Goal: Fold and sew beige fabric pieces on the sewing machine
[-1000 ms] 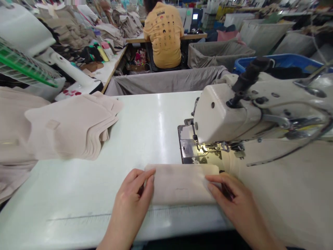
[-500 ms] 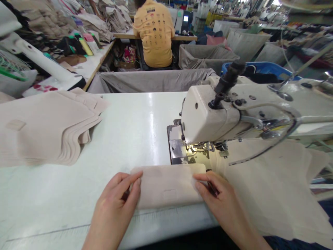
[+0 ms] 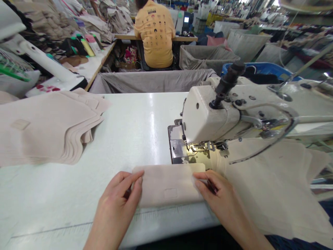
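A beige fabric piece (image 3: 169, 184), folded into a long rectangle with a small square outline on it, lies at the front of the sewing table (image 3: 125, 132). My left hand (image 3: 121, 194) pinches its left end between thumb and fingers. At the opposite end my right hand (image 3: 215, 191) is closed on the edge in a similar pinch. Just beyond the piece are the metal plate and lit presser foot (image 3: 200, 147) of a sewing machine (image 3: 208, 114); the fabric lies in front of the foot, not under it.
Stacked beige cut pieces (image 3: 49, 128) lie on the left. More beige fabric (image 3: 270, 184) spreads under and right of the machine. A white lamp arm (image 3: 47, 62) stands at far left. Beyond the table are a grey cloth bin (image 3: 156, 81) and a seated person in a yellow shirt (image 3: 154, 34).
Hands and fabric stay almost in place, both hands still pinching the ends. The whole view has shifted very slightly.
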`<action>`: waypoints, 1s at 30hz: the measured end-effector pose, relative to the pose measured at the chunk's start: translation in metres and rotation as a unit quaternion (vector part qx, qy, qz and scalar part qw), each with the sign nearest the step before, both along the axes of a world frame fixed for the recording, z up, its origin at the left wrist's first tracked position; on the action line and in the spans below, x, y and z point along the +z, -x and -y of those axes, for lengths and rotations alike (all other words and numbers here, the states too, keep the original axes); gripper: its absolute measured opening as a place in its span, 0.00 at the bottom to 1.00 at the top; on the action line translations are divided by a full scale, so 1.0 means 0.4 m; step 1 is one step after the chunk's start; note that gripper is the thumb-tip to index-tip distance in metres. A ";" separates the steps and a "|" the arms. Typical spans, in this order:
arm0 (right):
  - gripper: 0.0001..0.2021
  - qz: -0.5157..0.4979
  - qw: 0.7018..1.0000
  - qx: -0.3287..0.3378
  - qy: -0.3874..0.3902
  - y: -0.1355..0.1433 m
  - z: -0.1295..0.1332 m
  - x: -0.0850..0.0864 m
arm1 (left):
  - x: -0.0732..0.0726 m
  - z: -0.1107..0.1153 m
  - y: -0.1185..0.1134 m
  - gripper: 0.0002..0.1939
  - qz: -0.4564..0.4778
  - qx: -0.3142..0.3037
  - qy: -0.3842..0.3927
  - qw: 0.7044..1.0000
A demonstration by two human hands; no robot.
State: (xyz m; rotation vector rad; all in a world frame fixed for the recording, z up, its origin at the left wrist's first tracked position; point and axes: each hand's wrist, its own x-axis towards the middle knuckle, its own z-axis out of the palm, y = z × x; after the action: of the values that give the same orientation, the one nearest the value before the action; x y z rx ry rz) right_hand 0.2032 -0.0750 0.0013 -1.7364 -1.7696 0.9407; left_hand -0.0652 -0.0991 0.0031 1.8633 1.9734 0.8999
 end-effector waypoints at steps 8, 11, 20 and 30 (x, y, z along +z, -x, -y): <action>0.15 0.029 0.999 0.019 -0.028 -0.017 0.002 -0.025 | 0.005 0.009 -0.017 0.13 0.024 0.006 0.017 1.000; 0.15 0.044 0.996 0.044 -0.058 -0.024 0.003 -0.032 | 0.006 0.013 -0.021 0.13 0.024 0.011 0.019 0.999; 0.14 0.107 0.979 0.113 -0.132 -0.044 0.013 -0.047 | 0.003 0.015 -0.030 0.14 0.019 0.005 0.001 1.000; 0.17 0.220 0.911 0.139 -0.320 -0.049 0.018 -0.046 | 0.004 0.037 -0.045 0.13 -0.198 0.033 -0.006 0.980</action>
State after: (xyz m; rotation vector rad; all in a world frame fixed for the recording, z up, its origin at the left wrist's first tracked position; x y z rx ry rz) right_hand 0.2227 -0.0820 -0.0172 -1.3365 -2.3098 0.0003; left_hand -0.0474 -0.1139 0.0047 2.1273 2.2686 0.5891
